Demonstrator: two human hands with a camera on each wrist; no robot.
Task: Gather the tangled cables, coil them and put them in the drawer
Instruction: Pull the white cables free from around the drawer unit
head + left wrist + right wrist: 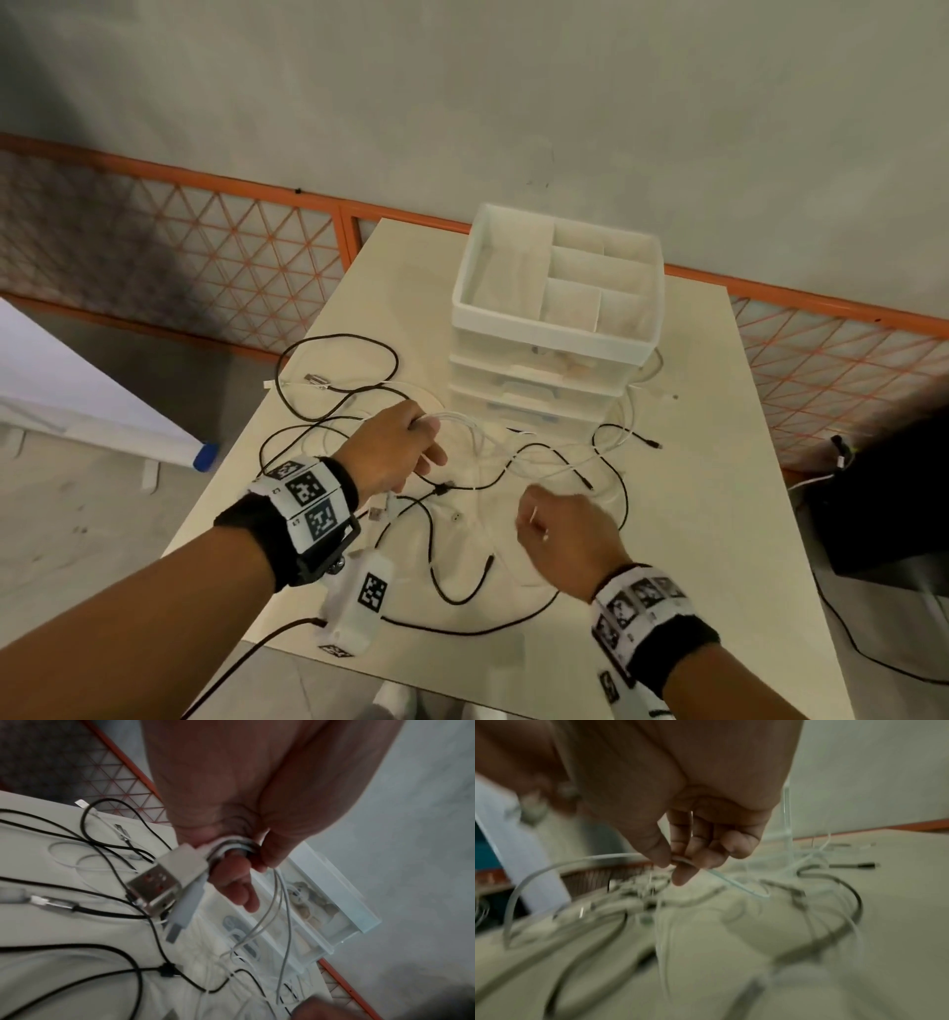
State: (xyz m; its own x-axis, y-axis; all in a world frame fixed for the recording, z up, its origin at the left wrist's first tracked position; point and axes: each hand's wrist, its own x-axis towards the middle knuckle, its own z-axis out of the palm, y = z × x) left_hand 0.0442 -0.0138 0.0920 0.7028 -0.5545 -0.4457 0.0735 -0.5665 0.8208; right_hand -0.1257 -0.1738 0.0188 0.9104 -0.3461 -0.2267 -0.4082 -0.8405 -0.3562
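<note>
Several cables (452, 514), black and white, are spread in a tangle over the desk (719, 514) in front of the drawers (552, 370). A small white coil (232, 846) with its USB plug (164, 882) is gripped in the left hand (395, 447); a white strand (577, 862) is pinched by the right hand (693, 850). Risk, as judged: if the strand is drawn in while crossed by black leads, these may be dragged along, knots tightened, or the coil loosened. Cables are thin and limp; all drawers appear closed.
</note>
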